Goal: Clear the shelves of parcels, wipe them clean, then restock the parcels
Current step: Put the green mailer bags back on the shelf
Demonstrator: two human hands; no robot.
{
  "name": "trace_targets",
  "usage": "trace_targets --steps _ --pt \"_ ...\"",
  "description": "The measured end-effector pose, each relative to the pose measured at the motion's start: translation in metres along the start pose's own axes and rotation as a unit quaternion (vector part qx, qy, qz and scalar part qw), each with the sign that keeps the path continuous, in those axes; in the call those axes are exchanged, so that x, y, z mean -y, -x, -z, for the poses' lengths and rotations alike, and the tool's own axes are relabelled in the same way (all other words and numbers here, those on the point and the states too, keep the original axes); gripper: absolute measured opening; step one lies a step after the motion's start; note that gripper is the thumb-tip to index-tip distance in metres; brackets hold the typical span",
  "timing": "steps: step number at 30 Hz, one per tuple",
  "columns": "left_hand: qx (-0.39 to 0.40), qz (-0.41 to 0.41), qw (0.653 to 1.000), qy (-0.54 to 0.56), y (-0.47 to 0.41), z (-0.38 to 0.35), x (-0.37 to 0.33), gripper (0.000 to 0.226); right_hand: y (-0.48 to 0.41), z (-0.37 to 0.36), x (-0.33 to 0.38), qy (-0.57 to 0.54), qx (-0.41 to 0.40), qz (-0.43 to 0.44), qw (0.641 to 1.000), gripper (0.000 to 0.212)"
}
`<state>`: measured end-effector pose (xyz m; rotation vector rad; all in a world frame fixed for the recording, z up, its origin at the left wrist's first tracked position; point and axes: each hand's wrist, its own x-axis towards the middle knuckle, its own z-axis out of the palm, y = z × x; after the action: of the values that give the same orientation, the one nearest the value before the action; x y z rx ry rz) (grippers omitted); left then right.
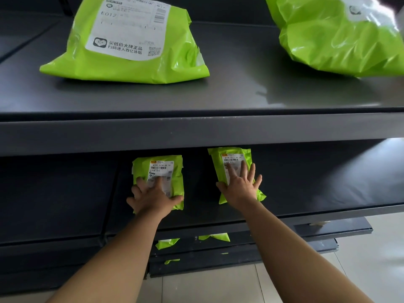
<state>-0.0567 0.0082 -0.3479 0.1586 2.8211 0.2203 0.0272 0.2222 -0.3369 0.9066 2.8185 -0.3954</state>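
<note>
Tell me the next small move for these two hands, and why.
Probably lift both hands straight off. The left hand and right hand rest with fingers spread on top of the left small parcel and right small parcel, not gripping them, and both parcels lie flat on the middle shelf, labels up.

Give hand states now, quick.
Left hand: open, flat on left small parcel.
Right hand: open, flat on right small parcel.
</note>
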Motion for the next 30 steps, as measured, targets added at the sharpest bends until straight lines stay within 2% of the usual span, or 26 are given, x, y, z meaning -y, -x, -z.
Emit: trace_targets --steps 7,13,19,24,30 --pt "-0.006 -0.012 1.000 -0.010 0.008 0.013 -0.009 0.091 0.025 0.022 -0.008 -0.051 -0.053 0.006 0.997 0.066" --pt "-0.084 -0.104 0.989 0.070 0.028 0.033 -0.041 0.052 0.057 0.045 -0.026 -0.111 -0.116 -0.004 0.987 0.056" --pt "-0.056 -0.228 0.934 0.270 0.065 0.045 -0.098 0.025 0.096 0.071 -0.063 -0.174 -0.184 -0.036 0.967 0.042" --pt "-0.026 -0.300 0.907 0.295 0.097 0.047 -0.148 0.009 0.129 0.091 -0.108 -0.189 -0.228 -0.074 0.952 0.038" --pt "0.009 -0.387 0.875 0.290 0.164 0.035 -0.226 0.008 0.185 0.115 -0.194 -0.213 -0.285 -0.157 0.921 0.033"
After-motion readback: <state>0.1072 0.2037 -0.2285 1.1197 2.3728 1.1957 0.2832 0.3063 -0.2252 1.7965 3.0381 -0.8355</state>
